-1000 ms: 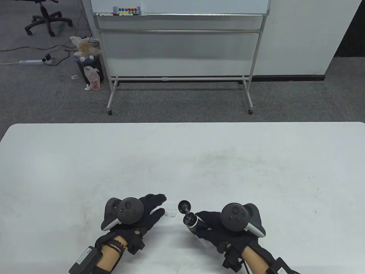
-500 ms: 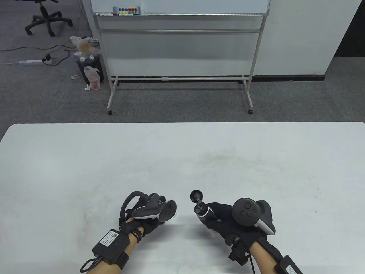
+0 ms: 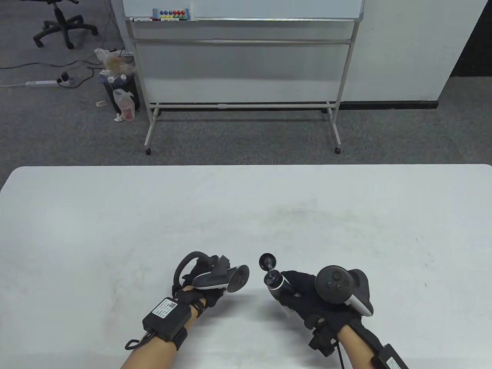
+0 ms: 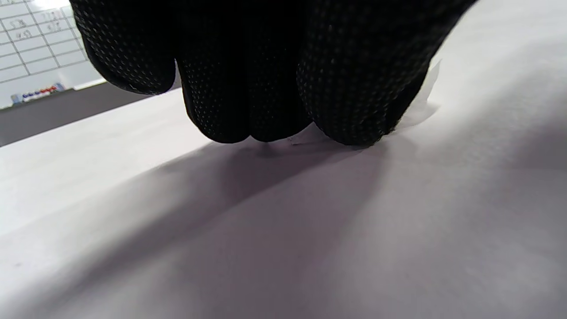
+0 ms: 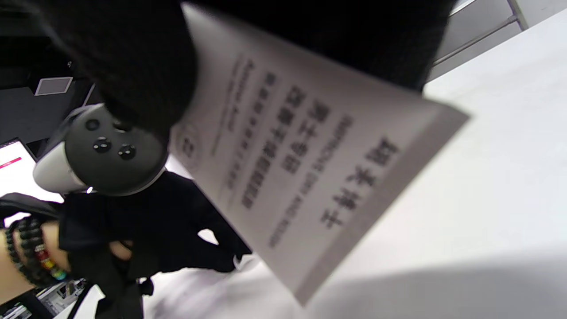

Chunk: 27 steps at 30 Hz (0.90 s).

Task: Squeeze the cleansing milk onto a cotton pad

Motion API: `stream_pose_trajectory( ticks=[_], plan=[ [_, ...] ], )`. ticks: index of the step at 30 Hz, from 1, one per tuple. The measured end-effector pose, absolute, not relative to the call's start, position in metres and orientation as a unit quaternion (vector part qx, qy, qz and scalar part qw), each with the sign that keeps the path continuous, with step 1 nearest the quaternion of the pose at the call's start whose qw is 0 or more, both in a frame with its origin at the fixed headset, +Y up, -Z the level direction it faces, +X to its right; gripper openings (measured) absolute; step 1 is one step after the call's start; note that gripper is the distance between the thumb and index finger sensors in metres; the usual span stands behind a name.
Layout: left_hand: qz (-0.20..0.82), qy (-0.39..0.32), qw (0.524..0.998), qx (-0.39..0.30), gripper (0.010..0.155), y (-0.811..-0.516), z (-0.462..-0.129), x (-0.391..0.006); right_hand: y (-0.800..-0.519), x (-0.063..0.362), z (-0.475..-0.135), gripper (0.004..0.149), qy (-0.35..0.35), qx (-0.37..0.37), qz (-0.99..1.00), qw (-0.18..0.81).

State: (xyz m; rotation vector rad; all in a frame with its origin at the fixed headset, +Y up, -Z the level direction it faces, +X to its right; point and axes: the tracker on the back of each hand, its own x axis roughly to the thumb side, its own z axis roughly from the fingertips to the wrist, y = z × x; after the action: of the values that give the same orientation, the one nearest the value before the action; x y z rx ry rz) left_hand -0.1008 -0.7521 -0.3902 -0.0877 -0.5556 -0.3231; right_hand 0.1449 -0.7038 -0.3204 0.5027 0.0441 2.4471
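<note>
My right hand (image 3: 294, 294) grips a white cleansing milk tube (image 3: 277, 287) with its black neck pointing up and left. The black flip cap (image 3: 266, 261) hangs open. The tube's printed body fills the right wrist view (image 5: 301, 168). My left hand (image 3: 210, 296) is rolled onto its side just left of the tube, about a cap's width from it. In the left wrist view its curled fingers (image 4: 248, 97) press down on a white cotton pad (image 4: 427, 86) lying on the table. The hand hides the pad in the table view.
The white table (image 3: 246, 215) stretches far ahead and to both sides. A whiteboard on a stand (image 3: 242, 57) and a bin with bags (image 3: 117, 88) stand on the floor beyond the table's far edge.
My left hand has rolled onto its side, moved right and covered the cotton pad. My right hand with the open tube has moved right and a little farther from me.
</note>
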Motion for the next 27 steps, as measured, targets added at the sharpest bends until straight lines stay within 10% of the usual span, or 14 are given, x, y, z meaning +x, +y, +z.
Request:
stream_pose_trajectory(
  ticks=[12, 27],
  plan=[
    [0.299, -0.170, 0.934, -0.099, 0.038, -0.716, -0.372, -0.164, -0.693, 0.133, -0.306, 0.056, -0.052, 0.153, 0.942, 0.293],
    [0.498, -0.213, 0.841, -0.016, 0.038, -0.715, -0.315, -0.158, -0.685, 0.092, -0.278, 0.051, -0.126, 0.196, 0.965, 0.121]
  ],
)
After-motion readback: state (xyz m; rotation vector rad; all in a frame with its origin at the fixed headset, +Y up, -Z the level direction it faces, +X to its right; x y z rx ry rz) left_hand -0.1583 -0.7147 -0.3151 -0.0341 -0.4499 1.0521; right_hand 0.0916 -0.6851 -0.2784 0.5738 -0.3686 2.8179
